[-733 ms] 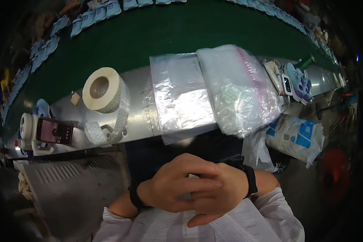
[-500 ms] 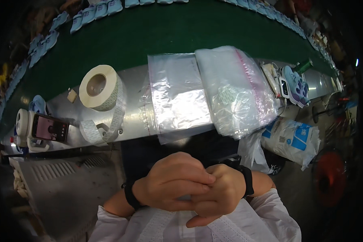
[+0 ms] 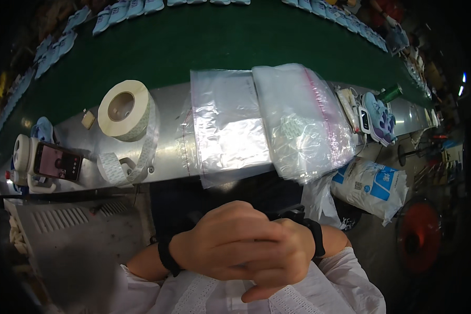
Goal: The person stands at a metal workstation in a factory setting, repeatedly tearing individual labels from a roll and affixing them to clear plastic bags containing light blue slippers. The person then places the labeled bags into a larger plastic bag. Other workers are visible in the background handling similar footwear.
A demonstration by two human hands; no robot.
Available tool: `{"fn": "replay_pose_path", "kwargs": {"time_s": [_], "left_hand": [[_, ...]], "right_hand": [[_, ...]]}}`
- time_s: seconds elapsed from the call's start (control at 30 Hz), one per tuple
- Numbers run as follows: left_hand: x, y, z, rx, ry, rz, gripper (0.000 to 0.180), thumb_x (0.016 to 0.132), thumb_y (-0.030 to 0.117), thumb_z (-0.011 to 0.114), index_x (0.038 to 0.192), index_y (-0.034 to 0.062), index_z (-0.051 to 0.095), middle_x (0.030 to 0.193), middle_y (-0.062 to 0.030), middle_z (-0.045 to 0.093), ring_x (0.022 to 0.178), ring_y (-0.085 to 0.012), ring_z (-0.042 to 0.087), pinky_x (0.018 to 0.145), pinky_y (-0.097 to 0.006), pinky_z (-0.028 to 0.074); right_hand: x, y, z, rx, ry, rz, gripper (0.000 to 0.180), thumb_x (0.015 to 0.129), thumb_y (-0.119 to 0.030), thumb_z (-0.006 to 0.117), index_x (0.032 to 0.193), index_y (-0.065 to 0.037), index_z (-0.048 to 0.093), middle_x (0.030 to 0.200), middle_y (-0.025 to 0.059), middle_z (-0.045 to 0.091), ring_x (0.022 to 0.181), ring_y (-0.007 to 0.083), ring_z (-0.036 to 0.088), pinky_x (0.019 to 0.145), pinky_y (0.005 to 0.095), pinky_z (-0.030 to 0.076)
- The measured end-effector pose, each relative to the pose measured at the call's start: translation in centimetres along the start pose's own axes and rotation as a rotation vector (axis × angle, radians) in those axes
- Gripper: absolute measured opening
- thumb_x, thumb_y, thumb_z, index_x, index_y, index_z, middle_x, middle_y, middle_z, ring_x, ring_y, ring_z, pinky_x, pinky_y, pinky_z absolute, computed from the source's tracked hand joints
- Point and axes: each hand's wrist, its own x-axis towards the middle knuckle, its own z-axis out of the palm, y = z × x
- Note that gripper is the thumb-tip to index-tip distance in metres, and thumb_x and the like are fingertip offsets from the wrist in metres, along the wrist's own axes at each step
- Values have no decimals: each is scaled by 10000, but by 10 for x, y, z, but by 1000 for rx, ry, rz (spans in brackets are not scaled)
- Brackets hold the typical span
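Both my hands meet in front of my chest, near the lower edge of the view. My left hand (image 3: 225,240) lies across my right hand (image 3: 296,254), its fingers pressed together and closed over it, slightly blurred. Most of the right hand's fingers are hidden beneath the left; one digit sticks out below. No object shows between them. Beyond the hands, a flat clear plastic bag (image 3: 227,123) lies on the metal table, overhanging its near edge. Beside it on the right rests a stack of clear bags (image 3: 298,118) with a pink strip.
A large sticker roll (image 3: 124,111) stands left on the metal tabletop (image 3: 167,125), its strip curling forward. A propped phone (image 3: 57,161) sits farther left. Pale blue shoes line the green conveyor belt (image 3: 193,42). At right are one shoe (image 3: 379,118) and a white-and-blue sack (image 3: 371,188).
My left hand has slid right, from fingertips on the back of my right hand to lying farther across it. The view has shifted slightly, and the bags stay in place.
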Motion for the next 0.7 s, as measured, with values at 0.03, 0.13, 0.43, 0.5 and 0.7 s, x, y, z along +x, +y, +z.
{"fn": "replay_pose_path", "kwargs": {"time_s": [0.03,0.13,0.43,0.5,0.7], "left_hand": [[6,1,1,0,-1,-5,255,681,132,734,888,31,625,988,-117,611,764,-247,597,619,-359,498],[4,-2,2,-82,15,9,284,668,123,751,897,21,617,1022,-149,589,801,-265,608,647,-382,509],[6,7,0,-28,-8,-99,285,669,150,754,909,60,629,999,-131,602,825,-247,608,658,-359,493],[8,9,-4,1,-61,-142,284,672,177,752,908,77,630,1001,-111,608,822,-235,601,643,-343,477],[-1,1,-1,-30,26,-64,328,653,182,776,901,63,597,1005,-99,598,904,-274,597,694,-382,489]], "right_hand": [[1,1,-1,18,-11,-12,365,785,-293,650,548,-103,449,592,-2,486,499,143,495,412,266,390],[3,2,2,29,18,-24,357,777,-290,659,551,-96,462,594,5,487,507,147,498,428,270,398],[3,3,-1,18,15,16,354,751,-305,680,569,-95,460,590,6,471,516,147,495,433,264,384],[-1,1,2,-12,-14,23,350,749,-304,682,574,-98,460,590,3,467,518,143,497,428,260,380],[0,1,1,-18,22,42,345,744,-302,691,578,-103,463,599,1,474,528,138,504,431,254,383]]}}
